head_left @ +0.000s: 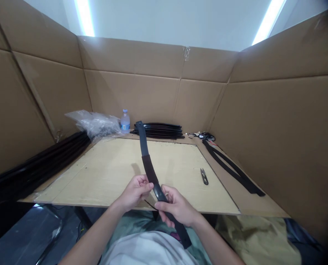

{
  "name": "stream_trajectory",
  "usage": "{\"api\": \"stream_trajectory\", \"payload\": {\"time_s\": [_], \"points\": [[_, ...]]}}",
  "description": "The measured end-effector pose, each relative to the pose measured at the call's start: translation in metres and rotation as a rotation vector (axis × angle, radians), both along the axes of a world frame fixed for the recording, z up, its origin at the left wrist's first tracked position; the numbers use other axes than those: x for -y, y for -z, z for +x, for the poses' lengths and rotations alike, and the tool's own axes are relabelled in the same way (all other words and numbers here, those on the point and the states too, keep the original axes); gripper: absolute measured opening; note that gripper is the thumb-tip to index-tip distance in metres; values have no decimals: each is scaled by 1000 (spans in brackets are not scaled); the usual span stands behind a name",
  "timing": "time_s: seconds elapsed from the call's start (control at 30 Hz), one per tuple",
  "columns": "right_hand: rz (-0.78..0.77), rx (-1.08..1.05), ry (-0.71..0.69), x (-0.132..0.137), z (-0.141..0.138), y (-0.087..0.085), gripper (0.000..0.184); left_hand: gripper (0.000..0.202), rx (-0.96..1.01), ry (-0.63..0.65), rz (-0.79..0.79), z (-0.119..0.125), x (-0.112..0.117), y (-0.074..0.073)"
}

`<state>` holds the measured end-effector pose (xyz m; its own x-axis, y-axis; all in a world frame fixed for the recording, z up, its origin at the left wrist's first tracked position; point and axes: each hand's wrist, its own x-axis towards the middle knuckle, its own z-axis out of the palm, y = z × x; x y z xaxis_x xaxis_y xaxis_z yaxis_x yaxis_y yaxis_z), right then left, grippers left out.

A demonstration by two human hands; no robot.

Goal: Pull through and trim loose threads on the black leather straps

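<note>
Around the table (111,173), tall cardboard walls (277,121) are closing in on three sides. Along its left edge a bundle of long black rods (42,162) is lying, running from the near left toward the far corner. At the back a stack of black strips (160,130) is resting crosswise against the wall, and a crumpled plastic bag (95,123) is sitting just beside it to the left. On the right side two flat dark bands (230,169) are lying side by side, slanting from the far corner toward the near right.

Over the near edge the person is holding a black strap (149,165) up off the board. Its long axis is running away from the person: the far end is pointing up and slightly left toward the back wall, while the near end is hanging down over the lap to the right. The left hand (135,191) is pinching the strap's edge, fingers closed against the thumb. The right hand (177,210) is wrapping around it just below, fingers curled tight over the band.

A small water bottle (125,121) is standing upright by the bag, and a pair of thread snips (204,176) is lying on the table, well apart from the hands.
</note>
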<state>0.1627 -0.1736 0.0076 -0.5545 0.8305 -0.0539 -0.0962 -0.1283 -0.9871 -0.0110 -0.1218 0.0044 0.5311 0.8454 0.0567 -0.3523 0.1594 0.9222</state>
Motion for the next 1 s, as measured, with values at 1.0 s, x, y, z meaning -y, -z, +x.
{"api": "stream_trajectory", "payload": {"time_s": [1.0], "points": [[-153, -197, 211, -27, 11, 20, 28, 38, -441, -405, 355, 7, -12, 10]]}}
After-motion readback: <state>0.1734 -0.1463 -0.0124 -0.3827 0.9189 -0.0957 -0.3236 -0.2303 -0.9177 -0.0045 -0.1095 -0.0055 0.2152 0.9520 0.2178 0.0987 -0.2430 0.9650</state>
